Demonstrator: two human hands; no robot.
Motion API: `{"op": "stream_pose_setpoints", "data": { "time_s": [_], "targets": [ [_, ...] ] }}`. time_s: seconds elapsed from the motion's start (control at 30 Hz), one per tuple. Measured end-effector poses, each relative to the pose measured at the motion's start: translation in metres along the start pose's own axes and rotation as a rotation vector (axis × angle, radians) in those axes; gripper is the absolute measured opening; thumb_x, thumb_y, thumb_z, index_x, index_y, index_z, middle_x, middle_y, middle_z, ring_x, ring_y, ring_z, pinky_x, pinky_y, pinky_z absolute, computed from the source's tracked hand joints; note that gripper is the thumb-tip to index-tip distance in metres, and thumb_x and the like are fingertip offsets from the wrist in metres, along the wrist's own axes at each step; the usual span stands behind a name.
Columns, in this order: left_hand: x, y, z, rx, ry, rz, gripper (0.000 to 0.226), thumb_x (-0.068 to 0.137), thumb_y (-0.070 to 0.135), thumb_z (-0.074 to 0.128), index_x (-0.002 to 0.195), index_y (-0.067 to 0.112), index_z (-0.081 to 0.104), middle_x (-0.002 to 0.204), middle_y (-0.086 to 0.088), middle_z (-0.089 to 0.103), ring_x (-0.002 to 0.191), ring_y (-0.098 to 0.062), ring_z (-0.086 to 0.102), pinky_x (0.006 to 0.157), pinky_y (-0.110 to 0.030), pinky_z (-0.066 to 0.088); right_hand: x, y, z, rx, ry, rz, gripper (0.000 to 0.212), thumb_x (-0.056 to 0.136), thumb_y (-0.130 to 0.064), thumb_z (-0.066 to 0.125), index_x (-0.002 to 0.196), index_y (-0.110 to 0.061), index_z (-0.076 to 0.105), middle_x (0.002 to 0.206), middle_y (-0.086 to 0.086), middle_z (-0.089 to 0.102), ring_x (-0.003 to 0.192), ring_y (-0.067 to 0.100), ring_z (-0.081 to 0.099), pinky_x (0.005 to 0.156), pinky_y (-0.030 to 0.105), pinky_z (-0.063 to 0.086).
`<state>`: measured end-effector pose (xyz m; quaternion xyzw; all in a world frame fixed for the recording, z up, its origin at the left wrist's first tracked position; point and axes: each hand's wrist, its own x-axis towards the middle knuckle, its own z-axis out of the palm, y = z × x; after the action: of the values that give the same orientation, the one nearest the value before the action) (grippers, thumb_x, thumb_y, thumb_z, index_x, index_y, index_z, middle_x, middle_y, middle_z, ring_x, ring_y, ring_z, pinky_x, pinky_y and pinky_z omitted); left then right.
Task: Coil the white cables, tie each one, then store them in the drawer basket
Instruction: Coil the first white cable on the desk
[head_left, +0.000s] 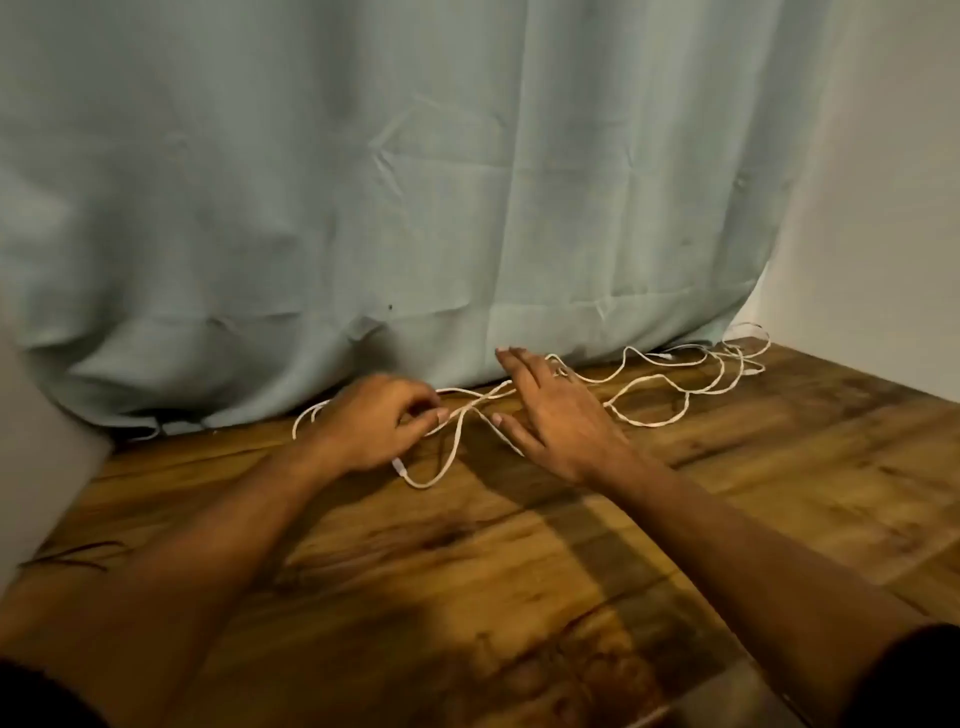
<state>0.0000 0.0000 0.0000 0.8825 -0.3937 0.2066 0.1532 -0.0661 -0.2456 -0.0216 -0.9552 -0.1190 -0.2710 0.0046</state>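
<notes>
Wooden surface (467, 597) up front, warm-lit. Mid-frame at 11 o'clock: left grip (374, 421) curled, pinching one strand of white cables (652, 425). At 1 o'clock: right grip (556, 421) spread flat, holding nothing, over crossing strands. Beyond, toward 2 o'clock: rest sprawled loose, tangled, uncoiled, along curtain (363, 182) hem. Prob. step 1, gathering; next needs separating one cable, finding its end.
</notes>
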Motion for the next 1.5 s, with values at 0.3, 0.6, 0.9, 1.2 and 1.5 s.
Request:
{"op": "stream_pose_setpoints", "data": {
  "time_s": [0.3, 0.6, 0.9, 1.2, 1.5],
  "targets": [
    [-0.034, 0.007, 0.058, -0.079, -0.247, -0.055, 0.025, 0.086, 0.036, 0.072, 0.110, 0.034, 0.073, 0.102, 0.018, 0.075, 0.094, -0.003, 0.068, 0.086, -0.033, 0.055, -0.018, -0.017, 0.041, 0.131, -0.203, -0.054, 0.085, 0.095, -0.022, 0.060, 0.164, -0.022, 0.011, 0.168, 0.012, 0.020, 0.136, 0.038, 0.050, 0.112, 0.047, 0.044],
    [-0.041, 0.016, 0.083, -0.292, -0.296, 0.060, 0.006, 0.093, 0.029, 0.071, 0.098, 0.026, 0.075, 0.092, 0.022, 0.064, 0.090, 0.008, 0.058, 0.082, -0.025, 0.044, -0.033, -0.007, 0.053, 0.211, -0.136, -0.007, 0.046, 0.099, -0.014, 0.052, 0.144, -0.022, 0.052, 0.149, 0.003, 0.050, 0.134, 0.023, 0.049, 0.112, 0.039, 0.041],
    [-0.020, 0.036, 0.079, -1.303, -0.090, -0.319, 0.026, 0.100, 0.029, 0.056, 0.101, 0.006, 0.069, 0.061, -0.006, 0.055, 0.064, -0.023, 0.065, 0.083, -0.046, 0.052, -0.046, 0.008, 0.069, 0.183, -0.099, 0.400, 0.024, 0.104, -0.027, 0.049, 0.127, -0.021, 0.054, 0.129, 0.009, 0.059, 0.112, 0.036, 0.062, 0.088, 0.046, 0.051],
    [0.015, 0.037, 0.081, -1.992, -0.031, -0.405, 0.039, 0.105, 0.013, 0.044, 0.139, 0.002, 0.057, 0.072, 0.002, 0.056, 0.058, -0.008, 0.056, 0.077, -0.034, 0.061, -0.043, 0.001, 0.076, -0.105, -0.121, 0.360, 0.026, 0.106, -0.034, 0.039, 0.117, -0.018, 0.056, 0.109, 0.008, 0.074, 0.097, 0.035, 0.072, 0.075, 0.040, 0.052],
    [0.040, 0.027, 0.111, -2.028, 0.109, -0.522, 0.038, 0.105, 0.002, 0.038, 0.142, -0.005, 0.047, 0.114, -0.018, 0.074, 0.119, -0.034, 0.068, 0.105, -0.044, 0.052, -0.051, -0.012, 0.078, -0.131, 0.044, -0.136, 0.019, 0.090, -0.035, 0.050, 0.086, -0.019, 0.060, 0.076, 0.001, 0.069, 0.060, 0.029, 0.067, 0.048, 0.031, 0.042]
  ]
}}
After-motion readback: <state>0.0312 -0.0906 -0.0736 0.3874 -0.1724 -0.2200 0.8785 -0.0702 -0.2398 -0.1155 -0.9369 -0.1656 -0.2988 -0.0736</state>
